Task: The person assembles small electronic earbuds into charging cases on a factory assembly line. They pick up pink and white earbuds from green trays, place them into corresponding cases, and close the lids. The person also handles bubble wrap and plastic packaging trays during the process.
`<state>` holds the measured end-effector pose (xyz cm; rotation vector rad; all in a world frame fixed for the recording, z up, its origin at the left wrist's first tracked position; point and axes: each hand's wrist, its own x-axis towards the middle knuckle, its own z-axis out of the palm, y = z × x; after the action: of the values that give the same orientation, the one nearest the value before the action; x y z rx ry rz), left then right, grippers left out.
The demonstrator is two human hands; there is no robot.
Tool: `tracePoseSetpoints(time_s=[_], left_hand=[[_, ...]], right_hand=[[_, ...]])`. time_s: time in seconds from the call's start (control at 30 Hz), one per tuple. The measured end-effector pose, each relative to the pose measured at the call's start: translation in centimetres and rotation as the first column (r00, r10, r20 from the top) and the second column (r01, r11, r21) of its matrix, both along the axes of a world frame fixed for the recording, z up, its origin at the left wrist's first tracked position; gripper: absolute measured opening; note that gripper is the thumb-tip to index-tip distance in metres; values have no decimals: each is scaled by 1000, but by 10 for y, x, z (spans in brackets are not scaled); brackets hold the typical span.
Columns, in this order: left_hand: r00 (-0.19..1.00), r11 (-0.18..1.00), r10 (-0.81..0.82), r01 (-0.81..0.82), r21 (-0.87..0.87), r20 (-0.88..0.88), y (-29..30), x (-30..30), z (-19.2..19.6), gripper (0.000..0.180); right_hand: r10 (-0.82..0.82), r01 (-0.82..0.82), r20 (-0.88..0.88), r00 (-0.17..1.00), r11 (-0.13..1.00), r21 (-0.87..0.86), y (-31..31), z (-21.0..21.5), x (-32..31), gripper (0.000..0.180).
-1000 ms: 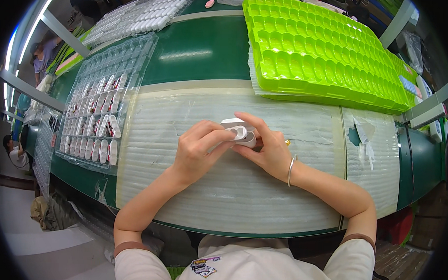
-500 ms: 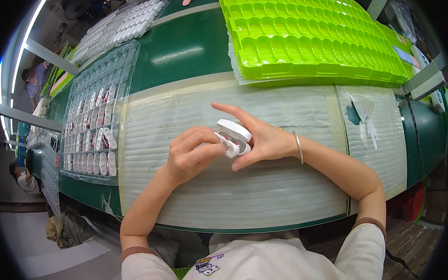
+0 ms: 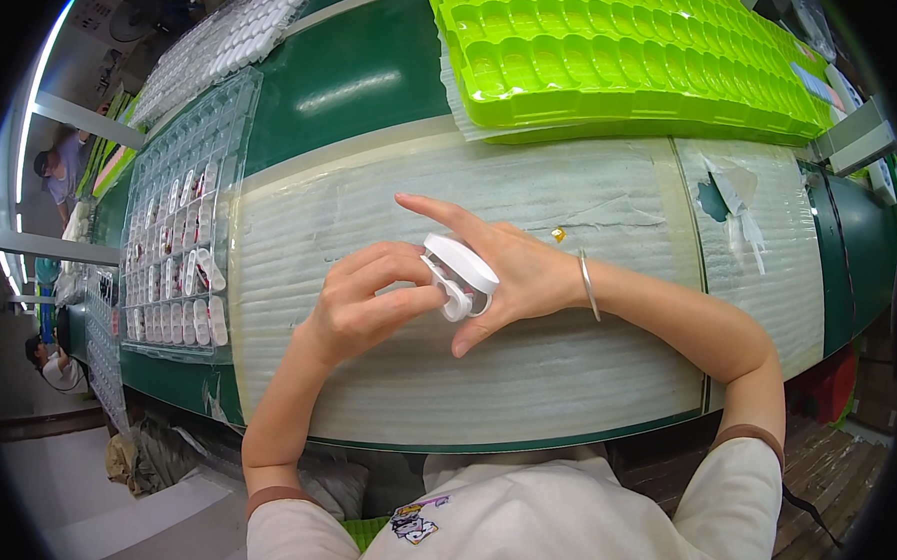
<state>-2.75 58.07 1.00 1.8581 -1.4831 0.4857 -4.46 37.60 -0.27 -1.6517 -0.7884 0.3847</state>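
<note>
A small white flip-lid case (image 3: 461,265) is between my hands above the padded mat (image 3: 554,385), its rounded lid partly raised. My right hand (image 3: 524,273) cradles it from the right, thumb below and index finger stretched out past the lid. Thumb and fingers of my left hand (image 3: 367,302) pinch at the case's left side, on a white round-ended piece (image 3: 456,305) at its opening. Fingers and lid hide most of the inside, and I cannot tell whether that piece is loose.
To the left lies a clear compartment tray (image 3: 185,229) with several white oblong pieces with red bits. Stacked bright green moulded trays (image 3: 627,98) stand at the far right. A small gold-coloured scrap (image 3: 558,234) lies beyond my right wrist. Torn film (image 3: 742,213) is on the mat's right.
The case's lid has tipped lower over the opening and hides more of the inside. Both hands stay on the case. The whole view has shifted slightly.
</note>
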Motion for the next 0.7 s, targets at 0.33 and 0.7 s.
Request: tracePoseSetpoints(time_s=[0.33, 0.7], left_hand=[[996, 1000, 15, -14, 8, -87, -1, -1, 7, 26], [999, 999, -19, 21, 45, -40, 3, -1, 1, 23]], right_hand=[[-21, 21, -4, 1000, 1000, -13, 0, -1, 0, 123], [-29, 32, 61, 998, 999, -44, 2, -3, -4, 120]])
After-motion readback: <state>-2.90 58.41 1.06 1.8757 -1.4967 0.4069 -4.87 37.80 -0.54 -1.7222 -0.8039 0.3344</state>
